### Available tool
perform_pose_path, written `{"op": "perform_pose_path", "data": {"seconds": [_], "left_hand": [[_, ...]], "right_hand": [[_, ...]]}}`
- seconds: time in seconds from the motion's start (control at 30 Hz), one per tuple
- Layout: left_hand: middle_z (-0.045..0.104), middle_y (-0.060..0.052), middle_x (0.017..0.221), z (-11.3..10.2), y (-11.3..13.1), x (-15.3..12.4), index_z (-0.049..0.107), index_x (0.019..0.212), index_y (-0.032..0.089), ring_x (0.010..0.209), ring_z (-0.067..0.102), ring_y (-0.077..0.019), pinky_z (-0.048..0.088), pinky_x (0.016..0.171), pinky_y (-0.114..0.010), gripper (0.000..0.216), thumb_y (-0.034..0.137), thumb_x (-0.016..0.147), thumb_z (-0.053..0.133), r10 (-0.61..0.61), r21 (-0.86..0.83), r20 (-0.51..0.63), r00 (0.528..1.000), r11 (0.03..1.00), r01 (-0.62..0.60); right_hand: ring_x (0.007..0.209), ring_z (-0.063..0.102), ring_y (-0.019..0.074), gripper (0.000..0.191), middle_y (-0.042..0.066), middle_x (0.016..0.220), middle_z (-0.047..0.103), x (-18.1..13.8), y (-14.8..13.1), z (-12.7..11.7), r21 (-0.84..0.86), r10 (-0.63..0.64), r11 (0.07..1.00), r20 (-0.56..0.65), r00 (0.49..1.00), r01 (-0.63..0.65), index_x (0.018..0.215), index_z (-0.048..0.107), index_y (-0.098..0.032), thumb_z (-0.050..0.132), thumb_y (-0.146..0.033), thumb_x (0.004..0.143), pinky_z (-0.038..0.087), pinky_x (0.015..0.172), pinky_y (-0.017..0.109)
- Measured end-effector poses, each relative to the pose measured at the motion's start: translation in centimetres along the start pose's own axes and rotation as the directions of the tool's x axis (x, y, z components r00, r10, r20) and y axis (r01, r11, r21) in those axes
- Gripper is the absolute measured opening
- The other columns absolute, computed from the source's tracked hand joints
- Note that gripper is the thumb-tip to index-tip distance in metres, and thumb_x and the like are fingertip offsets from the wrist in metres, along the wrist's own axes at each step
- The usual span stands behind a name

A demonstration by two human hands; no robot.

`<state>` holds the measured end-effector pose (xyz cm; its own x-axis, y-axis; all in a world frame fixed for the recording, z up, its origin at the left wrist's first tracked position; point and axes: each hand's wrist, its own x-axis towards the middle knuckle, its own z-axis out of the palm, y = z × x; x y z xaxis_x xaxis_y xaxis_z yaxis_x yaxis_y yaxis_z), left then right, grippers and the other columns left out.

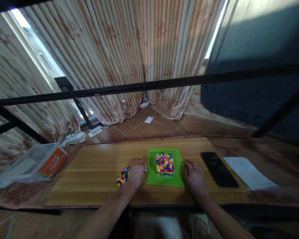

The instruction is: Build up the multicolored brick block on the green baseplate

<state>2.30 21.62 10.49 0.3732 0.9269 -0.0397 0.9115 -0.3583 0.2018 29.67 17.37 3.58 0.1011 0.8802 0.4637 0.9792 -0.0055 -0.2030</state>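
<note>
A green studded baseplate lies on the wooden table, and a multicoloured block of small toy bricks is built up on it. My left hand rests palm down just left of the plate, its fingers curled closed. Beside those fingers is a small pale brick; whether anything is between the fingertips is hidden. Loose coloured bricks lie in a heap left of this hand, partly covered by it. At the plate's right edge, my right hand sits with bent, closed fingers; their tips are hidden.
A black phone lies on the table right of my right hand, with white paper beyond it. A clear plastic box with an orange label stands left of the table. A dark metal bar crosses before the curtains.
</note>
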Motion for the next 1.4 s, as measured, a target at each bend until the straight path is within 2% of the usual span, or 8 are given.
{"op": "perform_pose_path", "data": {"seconds": [0.17,0.33,0.47,0.6,0.8,0.93,1.23,1.4], "left_hand": [[0.064,-0.006,0.092,-0.3,0.1,-0.6,0.067,0.088,0.022,0.096,0.054,-0.0204,0.037,0.092,-0.035,0.027,0.010,0.082,0.044,0.036,-0.038,-0.021,0.999,0.999,-0.037],[0.067,-0.003,0.093,-0.6,-0.7,-1.2,0.067,0.092,0.023,0.093,0.057,-0.0182,0.041,0.088,-0.031,0.030,0.008,0.080,0.044,0.041,-0.087,-0.039,0.998,0.995,-0.044],[0.067,-0.004,0.103,-1.1,-2.5,-1.9,0.061,0.111,0.020,0.096,0.059,-0.0157,0.042,0.089,-0.028,0.039,0.006,0.081,0.041,-0.091,-0.207,-0.118,0.989,0.976,0.065],[0.067,-0.004,0.101,-1.8,-4.8,-3.4,0.064,0.104,0.019,0.097,0.058,-0.0164,0.043,0.090,-0.030,0.031,0.011,0.086,0.040,-0.175,-0.246,-0.159,0.972,0.960,0.133],[0.065,-0.003,0.104,-2.2,-5.1,-5.9,0.065,0.104,0.024,0.100,0.055,-0.0184,0.038,0.093,-0.034,0.030,0.012,0.081,0.049,-0.007,-0.187,-0.160,0.987,0.982,-0.024],[0.065,-0.003,0.104,-1.7,-4.2,-6.4,0.065,0.102,0.025,0.102,0.053,-0.0203,0.036,0.094,-0.036,0.027,0.015,0.079,0.055,0.025,-0.173,-0.174,0.984,0.983,-0.056],[0.063,-0.003,0.108,-0.1,-3.8,-5.6,0.065,0.094,0.024,0.104,0.050,-0.0209,0.033,0.095,-0.039,0.019,0.015,0.078,0.059,0.081,-0.085,-0.186,0.979,0.992,-0.098],[0.064,-0.002,0.097,0.4,-2.9,-4.4,0.066,0.094,0.026,0.099,0.050,-0.0199,0.032,0.093,-0.040,0.017,0.019,0.084,0.055,0.073,-0.084,-0.203,0.977,0.992,-0.092]], "right_hand": [[0.101,0.050,0.0242,0.028,0.012,0.110,0.059,0.0,0.2,0.3,0.008,-0.010,1.000,-0.012,1.000,0.010,0.105,0.060,-0.014,0.039,-0.019,0.087,0.039,0.088,0.039],[0.103,0.050,0.0243,0.029,0.012,0.111,0.059,-0.1,0.3,0.3,-0.016,-0.009,1.000,0.007,1.000,0.009,0.107,0.059,-0.014,0.038,-0.020,0.088,0.039,0.087,0.038],[0.104,0.051,0.0243,0.029,0.012,0.112,0.059,-0.2,0.5,0.4,-0.033,-0.025,0.999,0.018,1.000,0.025,0.108,0.059,-0.013,0.038,-0.020,0.089,0.038,0.089,0.037],[0.103,0.051,0.0248,0.029,0.012,0.111,0.059,-0.3,0.9,0.7,-0.036,-0.043,0.998,0.010,0.999,0.044,0.108,0.059,-0.013,0.039,-0.021,0.088,0.039,0.087,0.037],[0.102,0.052,0.0251,0.029,0.013,0.111,0.058,-0.3,1.3,1.1,-0.029,-0.081,0.996,-0.009,0.997,0.080,0.107,0.059,-0.014,0.039,-0.021,0.087,0.040,0.087,0.038],[0.101,0.052,0.0252,0.029,0.013,0.110,0.059,-0.3,1.2,1.0,-0.048,-0.083,0.995,-0.015,0.996,0.082,0.107,0.059,-0.013,0.039,-0.020,0.087,0.041,0.086,0.039],[0.099,0.053,0.0247,0.029,0.012,0.108,0.059,-0.3,1.3,0.9,-0.069,-0.099,0.993,-0.024,0.995,0.097,0.107,0.059,-0.012,0.039,-0.022,0.087,0.042,0.087,0.038],[0.100,0.053,0.0246,0.029,0.012,0.108,0.059,-0.4,1.6,1.1,-0.054,-0.118,0.992,-0.032,0.993,0.116,0.106,0.059,-0.013,0.039,-0.023,0.087,0.042,0.087,0.037]]}}
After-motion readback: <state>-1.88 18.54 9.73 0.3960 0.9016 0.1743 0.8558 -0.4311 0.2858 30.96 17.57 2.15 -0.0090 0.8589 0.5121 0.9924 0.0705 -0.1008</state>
